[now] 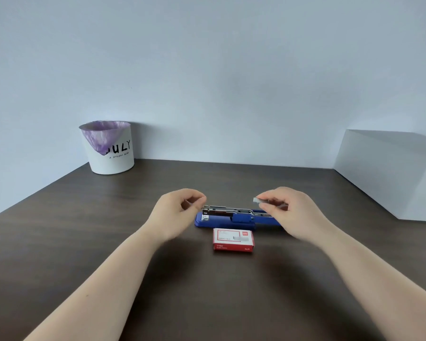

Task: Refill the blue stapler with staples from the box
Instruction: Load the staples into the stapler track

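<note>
Dark brown wood-grain table (84, 242), seen from the head view, running back to a pale wall. Blue stapler (231, 219) lies near the middle of the surface, long axis parallel to the far edge, its metal magazine exposed along the top. Red-and-white staple box (233, 239) sits flat just beside the stapler, on the side toward the near edge, close to it; whether the two touch cannot be told. Right hand (290, 212) hovers over the stapler's right end, fingers curled, thumb and fingertips pinching a silver strip of staples (259, 200) that points left, above the magazine and apart from it. Left hand (180, 212) is at the stapler's left end, fingers loosely curled with thumb and forefinger drawn together by the tip of the metal rail; contact with the rail cannot be told, and it is too blurred to say whether it holds anything. Both bare forearms reach in from the near edge. At the far left corner stands a white bin (112, 153) with a purple liner (103, 136) and black lettering. A white box (389, 175) occupies the far right edge.
</note>
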### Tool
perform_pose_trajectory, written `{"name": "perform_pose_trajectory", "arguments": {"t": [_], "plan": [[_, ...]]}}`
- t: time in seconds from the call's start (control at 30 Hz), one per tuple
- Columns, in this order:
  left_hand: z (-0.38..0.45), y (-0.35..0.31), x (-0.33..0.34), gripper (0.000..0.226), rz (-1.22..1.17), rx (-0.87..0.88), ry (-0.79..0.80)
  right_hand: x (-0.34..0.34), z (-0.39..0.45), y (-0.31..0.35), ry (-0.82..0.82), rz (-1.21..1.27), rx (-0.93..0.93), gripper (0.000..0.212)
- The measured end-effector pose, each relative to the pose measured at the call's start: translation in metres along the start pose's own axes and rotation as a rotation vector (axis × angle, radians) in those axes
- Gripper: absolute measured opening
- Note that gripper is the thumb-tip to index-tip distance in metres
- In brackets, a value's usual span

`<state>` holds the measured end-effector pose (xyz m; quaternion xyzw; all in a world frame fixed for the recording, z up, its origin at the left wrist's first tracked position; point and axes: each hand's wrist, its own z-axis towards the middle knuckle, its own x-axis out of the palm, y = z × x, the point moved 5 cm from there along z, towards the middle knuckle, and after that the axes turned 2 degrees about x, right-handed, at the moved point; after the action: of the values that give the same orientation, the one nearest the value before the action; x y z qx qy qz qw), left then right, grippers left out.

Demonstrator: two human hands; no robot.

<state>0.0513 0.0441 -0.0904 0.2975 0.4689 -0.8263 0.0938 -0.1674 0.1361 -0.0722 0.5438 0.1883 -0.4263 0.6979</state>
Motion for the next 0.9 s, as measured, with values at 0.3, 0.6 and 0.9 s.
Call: {"name": "perform_pose_trajectory", "arguments": {"t": [0.3, 0.6, 0.9], "plan": [[0.010, 0.037, 0.016, 0.030, 0.133, -0.100, 0.146, 0.035, 0.030, 0.032, 0.251, -0.227, -0.087, 0.019], [0.012, 0.036, 0.022, 0.028, 0.199, -0.099, 0.234, 0.046, 0.035, 0.033, 0.267, -0.217, -0.067, 0.020], [0.010, 0.033, 0.021, 0.028, 0.215, -0.087, 0.240, 0.049, 0.035, 0.033, 0.268, -0.221, -0.065, 0.020]]}}
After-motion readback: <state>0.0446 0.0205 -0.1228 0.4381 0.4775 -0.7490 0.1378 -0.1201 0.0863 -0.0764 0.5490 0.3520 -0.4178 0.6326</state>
